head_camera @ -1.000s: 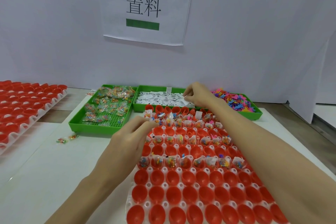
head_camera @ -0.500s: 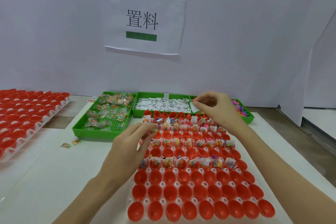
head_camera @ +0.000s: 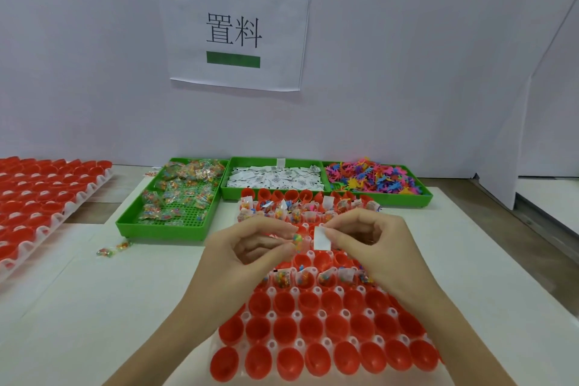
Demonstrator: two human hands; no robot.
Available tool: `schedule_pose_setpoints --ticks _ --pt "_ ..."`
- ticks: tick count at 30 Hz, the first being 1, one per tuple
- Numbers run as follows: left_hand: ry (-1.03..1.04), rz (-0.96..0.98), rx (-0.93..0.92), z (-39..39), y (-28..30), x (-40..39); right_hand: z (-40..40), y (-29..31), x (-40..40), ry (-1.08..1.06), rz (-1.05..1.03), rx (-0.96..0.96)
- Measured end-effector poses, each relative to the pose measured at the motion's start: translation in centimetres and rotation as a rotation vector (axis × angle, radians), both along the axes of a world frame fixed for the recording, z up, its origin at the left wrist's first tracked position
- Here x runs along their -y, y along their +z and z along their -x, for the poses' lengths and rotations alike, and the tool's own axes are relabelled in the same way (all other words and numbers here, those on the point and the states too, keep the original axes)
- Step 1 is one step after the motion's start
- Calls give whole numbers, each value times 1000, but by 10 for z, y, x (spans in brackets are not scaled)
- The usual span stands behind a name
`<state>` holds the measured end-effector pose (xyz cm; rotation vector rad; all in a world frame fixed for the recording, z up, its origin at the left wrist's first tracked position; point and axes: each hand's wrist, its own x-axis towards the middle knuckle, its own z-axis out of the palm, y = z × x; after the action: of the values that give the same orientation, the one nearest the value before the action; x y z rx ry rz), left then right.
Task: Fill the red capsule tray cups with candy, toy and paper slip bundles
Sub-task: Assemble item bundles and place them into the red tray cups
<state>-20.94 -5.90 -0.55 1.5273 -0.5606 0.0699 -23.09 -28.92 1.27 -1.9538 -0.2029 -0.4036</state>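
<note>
Over the red capsule tray [head_camera: 329, 332], the left hand [head_camera: 250, 247] pinches a candy packet [head_camera: 297, 241]. The right hand [head_camera: 366, 238] pinches a white paper slip [head_camera: 321, 238] just beside it

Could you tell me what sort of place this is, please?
Probably a hand-packing station in a small factory: green bins of candy packets, paper slips and plastic toys, red capsule trays, and a printed wall sign.

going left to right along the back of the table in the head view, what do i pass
spare tray of red cups → green tray of candy packets → green tray of paper slips → green tray of coloured toys
</note>
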Motion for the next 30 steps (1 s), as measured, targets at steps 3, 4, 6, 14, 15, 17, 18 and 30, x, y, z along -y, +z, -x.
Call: schedule_pose_setpoints --ticks 3,4,6,14,15,17,18,30 --pt "-8 -42 -41 3 -2 2 3 -1 -8 43 59 22" --pt "0 -56 -44 4 -2 3 5 -1 -10 61 72 28" --pt "18 -74 -40 5 -1 4 7 -1 -14 86 91 46" --pt "49 -84 -35 4 0 4 13 2 -24 111 113 16" --pt "56 -102 -25 4 -1 4 13 1 -24 107 126 5" --pt "63 -135 -12 2 -3 2 12 0 -24 94 155 -20" --pt "64 -141 -13 1 -4 2 12 0 -23 91 164 -29" --pt "89 -119 -28 -5 -3 -4 -69 20 36 -65 172 -150"
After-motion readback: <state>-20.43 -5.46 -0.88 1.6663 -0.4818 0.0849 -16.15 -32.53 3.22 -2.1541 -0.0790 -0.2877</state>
